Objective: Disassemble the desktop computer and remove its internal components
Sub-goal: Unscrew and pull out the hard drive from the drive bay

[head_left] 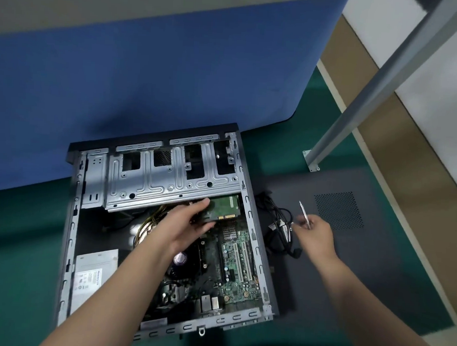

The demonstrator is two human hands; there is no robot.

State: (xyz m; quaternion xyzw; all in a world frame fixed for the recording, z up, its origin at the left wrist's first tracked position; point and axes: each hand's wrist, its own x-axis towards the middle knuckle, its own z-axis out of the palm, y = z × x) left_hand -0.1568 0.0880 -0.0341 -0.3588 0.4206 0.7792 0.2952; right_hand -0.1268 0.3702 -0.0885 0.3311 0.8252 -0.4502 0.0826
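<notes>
Nearest, open computer case (69,243) on green floor, motherboard (239,269) inside. Left hand (189,224) grips hard drive (224,207) under metal drive cage (168,174). Right hand (317,231) pinches small metal bracket (303,213) over cables (278,229) beside dark side panel (378,249).

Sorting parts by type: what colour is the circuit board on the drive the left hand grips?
Green, clearest in the head view: the drive's board.
</notes>
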